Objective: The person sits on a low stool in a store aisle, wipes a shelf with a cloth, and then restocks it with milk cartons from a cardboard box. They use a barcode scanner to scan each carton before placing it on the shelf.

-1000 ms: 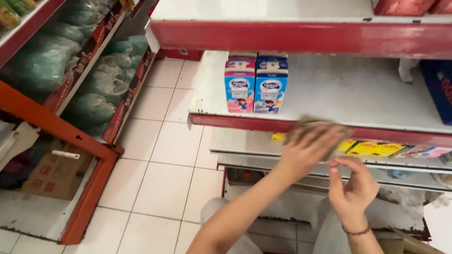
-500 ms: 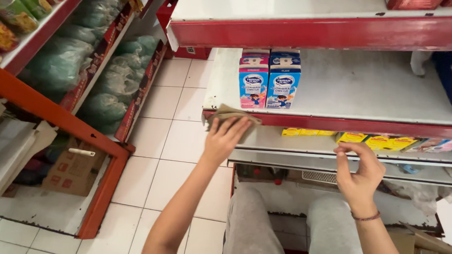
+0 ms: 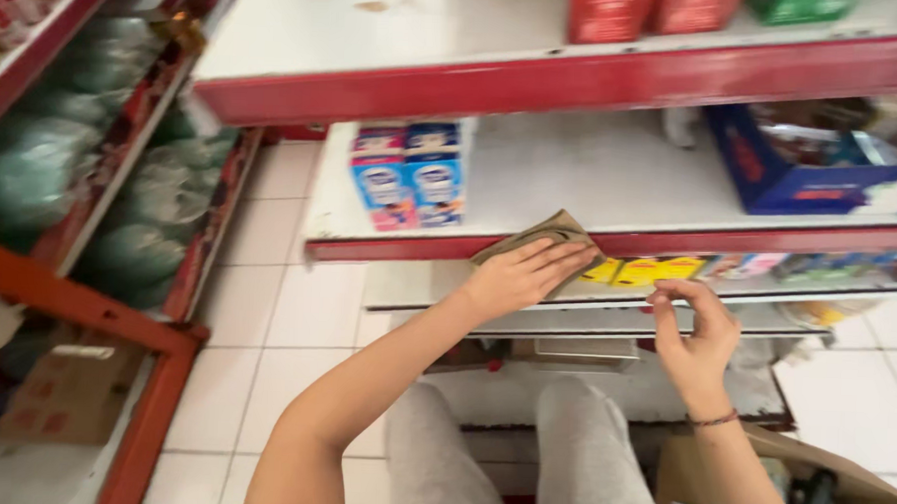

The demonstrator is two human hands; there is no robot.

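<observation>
Nearest the camera are the person's knees in grey trousers (image 3: 521, 453), with an open cardboard box (image 3: 838, 489) just to the right of them on the tiled floor (image 3: 267, 315). The right hand (image 3: 694, 325) is raised in front of the lower shelves, thumb and fingers loosely curled and partly open with nothing between them; a thin bracelet (image 3: 713, 420) circles the wrist. Just above its fingertips, yellow packets (image 3: 647, 271) lie on a low shelf. The left hand (image 3: 522, 274) reaches up and forward, fingers stretched flat and pressing down on a brown cloth (image 3: 549, 231), which lies over the red front edge of the middle shelf (image 3: 610, 178); the hand is laid on the cloth rather than closed around it. On that white shelf, just left of the cloth, stand two small cartons (image 3: 406, 176), one pink and one blue, side by side and touching. Further right on the same shelf sits a blue box (image 3: 819, 171) holding packets. The top shelf (image 3: 377, 31) above carries red boxes (image 3: 641, 12) at its back. Off to the left, another red rack (image 3: 99, 309) holds rows of green bags (image 3: 123, 191).
</observation>
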